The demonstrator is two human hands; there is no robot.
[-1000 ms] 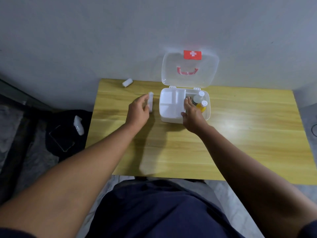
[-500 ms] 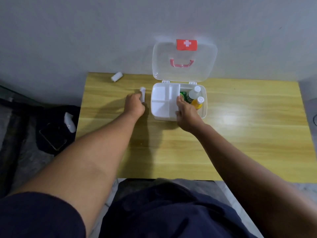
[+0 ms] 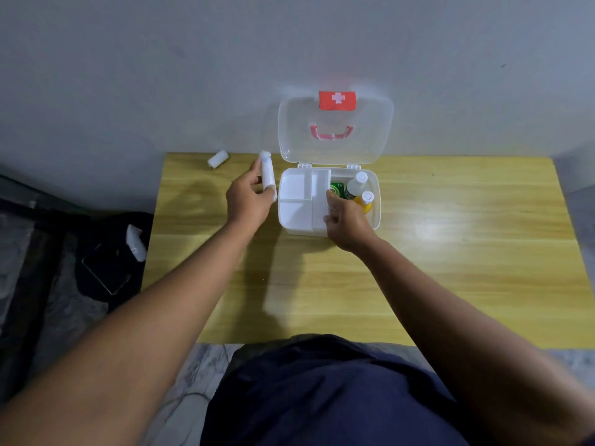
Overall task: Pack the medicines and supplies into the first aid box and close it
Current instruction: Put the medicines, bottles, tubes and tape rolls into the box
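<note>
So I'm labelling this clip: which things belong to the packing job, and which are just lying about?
Job: first aid box, white roll in left hand, right hand, bottles, roll on table.
Lying about: phone, white object on floor.

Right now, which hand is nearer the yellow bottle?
Right. The right hand rests on the box edge beside the yellow bottle; the left hand is outside the box's left side.

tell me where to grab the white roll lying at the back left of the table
Pinch the white roll across its middle, coming from above: it lies on its side, slanted, clear of other items, so its round flanks are open. The left hand already holds another roll.
</note>
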